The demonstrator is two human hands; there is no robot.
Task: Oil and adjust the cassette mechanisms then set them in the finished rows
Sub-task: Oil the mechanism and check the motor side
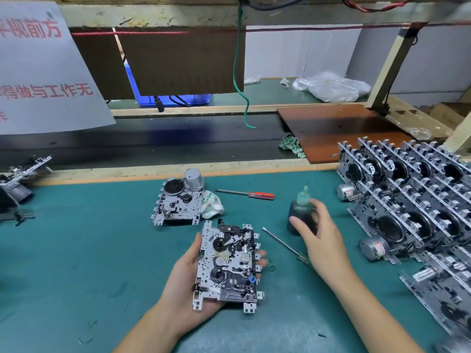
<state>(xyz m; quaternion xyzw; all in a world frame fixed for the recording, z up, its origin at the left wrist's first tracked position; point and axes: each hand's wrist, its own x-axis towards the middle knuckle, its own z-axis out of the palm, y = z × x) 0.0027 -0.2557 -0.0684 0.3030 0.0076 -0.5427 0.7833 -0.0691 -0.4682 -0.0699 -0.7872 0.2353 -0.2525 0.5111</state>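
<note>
My left hand [186,281] cradles a metal cassette mechanism [226,266] from below, its gears and black reel hub facing up. My right hand [321,240] wraps its fingers around a dark oil bottle [300,212] with a pale green nozzle, which stands on the green mat. A green-handled screwdriver [285,244] lies between the two hands, its handle partly under my right palm. A second mechanism [178,202] with a silver motor lies flat further back. Finished mechanisms stand in rows [413,200] at the right.
A red-handled screwdriver [247,193] and a crumpled white cloth [211,205] lie behind the held mechanism. More mechanisms [17,184] sit at the far left edge. A black conveyor belt [153,141] runs behind the mat; a brown board [339,128] lies across it.
</note>
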